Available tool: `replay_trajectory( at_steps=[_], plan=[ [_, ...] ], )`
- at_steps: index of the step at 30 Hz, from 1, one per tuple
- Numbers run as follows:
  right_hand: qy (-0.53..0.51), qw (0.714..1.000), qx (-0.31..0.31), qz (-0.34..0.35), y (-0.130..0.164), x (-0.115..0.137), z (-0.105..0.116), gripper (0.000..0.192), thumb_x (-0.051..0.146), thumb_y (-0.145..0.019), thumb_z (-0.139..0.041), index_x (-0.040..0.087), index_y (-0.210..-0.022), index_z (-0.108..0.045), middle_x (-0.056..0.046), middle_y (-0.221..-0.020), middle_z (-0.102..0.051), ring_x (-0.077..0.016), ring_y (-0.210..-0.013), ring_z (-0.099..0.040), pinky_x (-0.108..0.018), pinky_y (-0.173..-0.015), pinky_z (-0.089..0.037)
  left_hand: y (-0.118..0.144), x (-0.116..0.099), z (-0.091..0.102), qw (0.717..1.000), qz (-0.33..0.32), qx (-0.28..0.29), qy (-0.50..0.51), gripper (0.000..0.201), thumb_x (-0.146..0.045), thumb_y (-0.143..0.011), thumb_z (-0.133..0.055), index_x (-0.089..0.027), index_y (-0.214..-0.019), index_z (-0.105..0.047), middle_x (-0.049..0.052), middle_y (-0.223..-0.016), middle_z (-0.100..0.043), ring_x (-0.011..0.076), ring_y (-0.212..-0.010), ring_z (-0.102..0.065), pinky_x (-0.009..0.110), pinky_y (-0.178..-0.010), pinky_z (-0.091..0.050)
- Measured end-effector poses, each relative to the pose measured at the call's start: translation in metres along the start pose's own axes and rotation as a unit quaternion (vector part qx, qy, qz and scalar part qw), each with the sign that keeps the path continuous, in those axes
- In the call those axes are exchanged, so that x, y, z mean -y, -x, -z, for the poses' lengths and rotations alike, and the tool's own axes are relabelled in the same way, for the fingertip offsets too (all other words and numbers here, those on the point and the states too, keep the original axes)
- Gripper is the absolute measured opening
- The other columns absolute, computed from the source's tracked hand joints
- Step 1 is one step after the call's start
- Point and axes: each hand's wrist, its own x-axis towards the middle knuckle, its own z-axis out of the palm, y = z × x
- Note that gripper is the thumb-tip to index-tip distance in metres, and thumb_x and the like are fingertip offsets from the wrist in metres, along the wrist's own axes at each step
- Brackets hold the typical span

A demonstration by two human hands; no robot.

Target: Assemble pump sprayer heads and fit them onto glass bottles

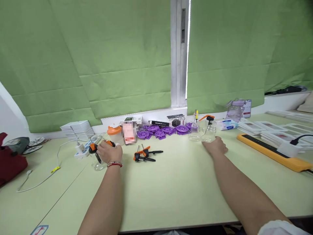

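My left hand [110, 152] is closed over the top of a black-and-orange pump head [111, 143]; the clear glass under it is mostly hidden by the hand. Just left of it stands a clear glass jar [99, 165] with another black-and-orange pump head [93, 148] and a black tube inside. My right hand [216, 147] is wrapped around the lower side of a clear glass jar [209, 133], which has a black fitting and an orange lever at its top. Between the hands, two loose black-and-orange pump heads [144, 157] lie on the table.
Purple plastic discs [160, 133] and a marker line the wall. Another glass jar [195, 128] stands near my right hand. An orange-lidded cup [114, 133], phone [129, 133], charger cables and white stacks [77, 129] are left; a yellow power strip [271, 152] and frames are right.
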Motion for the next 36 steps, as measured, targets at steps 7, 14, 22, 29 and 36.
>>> replay_trajectory(
  at_steps=[7, 14, 22, 29, 36],
  plan=[
    [-0.120, 0.990, -0.068, -0.020, 0.004, 0.007, 0.006, 0.091, 0.051, -0.051, -0.072, 0.011, -0.126, -0.040, -0.023, -0.124, -0.051, -0.0371, -0.117, -0.047, -0.045, -0.098, -0.037, 0.020, -0.028, 0.009, 0.958, -0.274, 0.050, 0.060, 0.047, -0.029, -0.074, -0.052, -0.010, -0.116, -0.048, 0.019, -0.126, -0.046, 0.0324, -0.120, -0.038, 0.045, -0.100, -0.028],
    [-0.160, 0.966, -0.120, 0.167, 0.025, 0.030, 0.011, 0.078, 0.042, -0.055, -0.072, 0.011, -0.122, -0.042, -0.019, -0.122, -0.049, -0.0350, -0.118, -0.042, -0.046, -0.101, -0.032, 0.056, -0.049, 0.002, 0.808, -0.439, 0.391, -0.021, 0.048, -0.042, -0.077, -0.050, -0.022, -0.120, -0.051, 0.011, -0.111, -0.059, 0.0285, -0.101, -0.054, 0.044, -0.092, -0.032],
    [-0.105, 0.916, 0.175, 0.346, 0.058, 0.046, 0.007, 0.076, 0.023, -0.054, -0.071, 0.023, -0.126, -0.045, -0.009, -0.127, -0.052, -0.0285, -0.119, -0.046, -0.040, -0.102, -0.033, 0.066, -0.050, -0.003, 0.785, -0.410, 0.464, -0.016, 0.038, -0.041, -0.079, -0.047, -0.021, -0.110, -0.059, 0.010, -0.098, -0.062, 0.0257, -0.091, -0.058, 0.036, -0.080, -0.038],
    [-0.299, 0.866, 0.302, 0.264, 0.059, 0.044, 0.007, 0.083, 0.028, -0.048, -0.081, 0.024, -0.121, -0.043, -0.011, -0.128, -0.051, -0.0264, -0.122, -0.046, -0.039, -0.099, -0.037, 0.078, -0.057, -0.007, 0.792, -0.393, 0.467, 0.015, 0.038, -0.043, -0.081, -0.047, -0.021, -0.109, -0.060, 0.011, -0.098, -0.062, 0.0263, -0.093, -0.057, 0.034, -0.078, -0.038],
    [-0.417, 0.810, 0.377, 0.167, 0.061, 0.044, -0.001, 0.070, 0.037, -0.056, -0.080, 0.026, -0.114, -0.041, -0.007, -0.113, -0.053, -0.0210, -0.098, -0.056, -0.038, -0.084, -0.048, 0.085, -0.063, -0.006, 0.821, -0.396, 0.411, 0.010, 0.032, -0.041, -0.081, -0.050, -0.021, -0.104, -0.060, 0.010, -0.093, -0.063, 0.0265, -0.095, -0.055, 0.039, -0.085, -0.030]
  ],
)
